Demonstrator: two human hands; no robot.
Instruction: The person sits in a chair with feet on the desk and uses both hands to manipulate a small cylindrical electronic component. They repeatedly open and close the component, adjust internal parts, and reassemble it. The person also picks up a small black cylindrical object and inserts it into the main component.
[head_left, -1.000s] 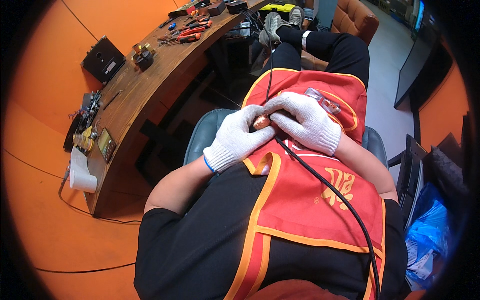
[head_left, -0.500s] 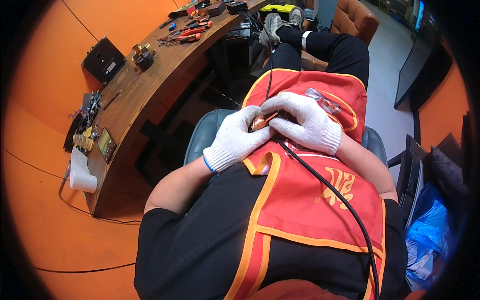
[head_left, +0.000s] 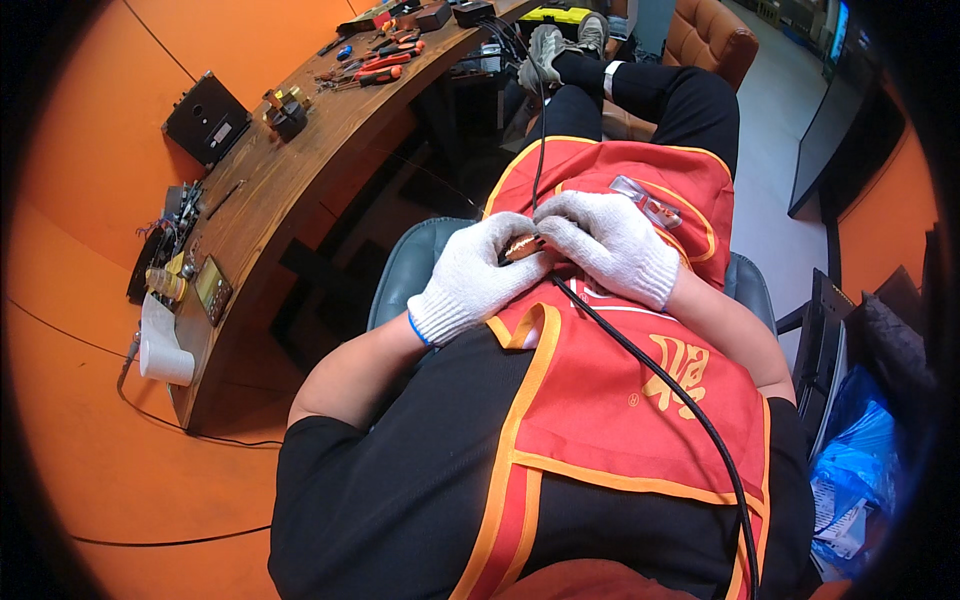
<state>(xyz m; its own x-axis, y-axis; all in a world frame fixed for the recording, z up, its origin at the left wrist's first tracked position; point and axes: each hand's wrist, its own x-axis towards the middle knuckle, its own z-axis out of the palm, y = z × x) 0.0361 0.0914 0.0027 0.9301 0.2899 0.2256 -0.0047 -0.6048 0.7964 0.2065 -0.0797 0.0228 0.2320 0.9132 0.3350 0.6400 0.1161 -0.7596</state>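
Observation:
Both hands wear white knit gloves and meet over my lap. My left hand [head_left: 468, 268] is closed around a copper-coloured wire bundle [head_left: 519, 248], which shows between thumb and fingers. My right hand [head_left: 612, 245] is closed at the bundle's right end, its fingertips pinching there; exactly what they grip is mostly hidden. A thick black cable [head_left: 655, 370] leaves from below the hands and runs over the red apron [head_left: 600, 440] toward the lower right. A thinner black cable [head_left: 541, 150] rises from between the hands toward my feet.
A curved wooden desk [head_left: 290, 170] on the left carries red-handled pliers [head_left: 380, 75], a black box [head_left: 207, 118], a small meter [head_left: 212, 288] and a paper roll [head_left: 165, 350]. A brown chair [head_left: 710, 45] stands ahead. Blue plastic bags [head_left: 855, 460] lie at the right.
My right fingers have curled in closer over the copper wire bundle, and the straight copper piece that stuck out toward them is now covered. My left hand has barely moved.

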